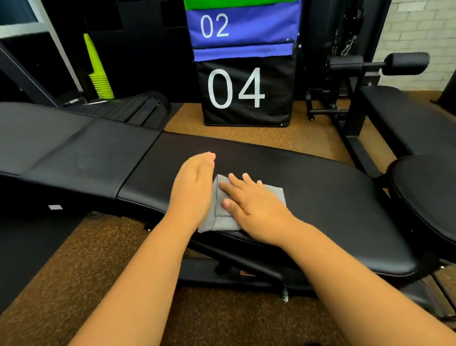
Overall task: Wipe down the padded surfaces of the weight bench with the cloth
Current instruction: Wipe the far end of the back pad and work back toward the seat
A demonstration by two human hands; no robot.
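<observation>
A black padded weight bench [319,192] runs across the view from upper left to lower right, with a separate seat pad [444,203] at the right. A folded grey cloth [219,215] lies on the middle pad near its front edge. My right hand [251,204] rests flat on the cloth, fingers spread and pointing left. My left hand [195,186] stands on its edge just left of the cloth, fingers together, touching the cloth's left side and holding nothing.
Stacked soft boxes marked 04 [244,94] and 02 [244,23] stand behind the bench. A second bench with a roller pad [404,63] is at the right. Lime cones [98,71] and a treadmill [122,107] are at the back left. The floor is brown speckled rubber [91,262].
</observation>
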